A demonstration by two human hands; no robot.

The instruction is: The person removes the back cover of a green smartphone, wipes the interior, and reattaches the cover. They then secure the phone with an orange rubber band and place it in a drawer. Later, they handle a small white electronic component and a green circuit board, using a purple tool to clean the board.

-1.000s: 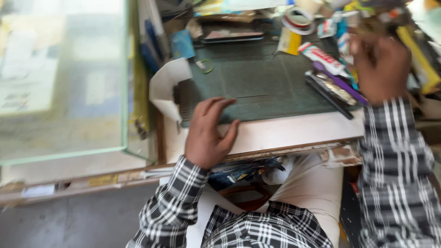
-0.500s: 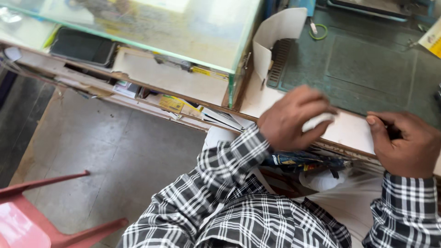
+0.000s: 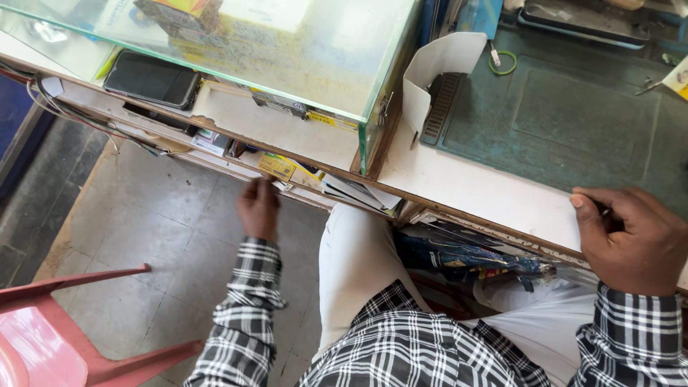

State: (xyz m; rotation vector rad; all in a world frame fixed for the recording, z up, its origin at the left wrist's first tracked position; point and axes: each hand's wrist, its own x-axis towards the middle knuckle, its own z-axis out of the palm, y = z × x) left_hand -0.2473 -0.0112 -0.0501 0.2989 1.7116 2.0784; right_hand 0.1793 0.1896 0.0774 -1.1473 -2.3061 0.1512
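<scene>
My left hand reaches under the counter edge to the shelf below the glass case, fingertips touching the yellow packets and papers stuffed there; whether it grips one is hidden. My right hand rests curled on the front edge of the white counter, next to the dark green cutting mat. A thin dark object seems tucked under its fingers, but I cannot make it out.
A glass display case covers the counter's left part, with a black phone on the shelf below it. A red plastic chair stands on the grey tiled floor at lower left. A blue bag sits under the counter.
My left hand has left the counter top and dropped down and leftward to the shelf under the glass case. My right hand stays at the counter edge.
</scene>
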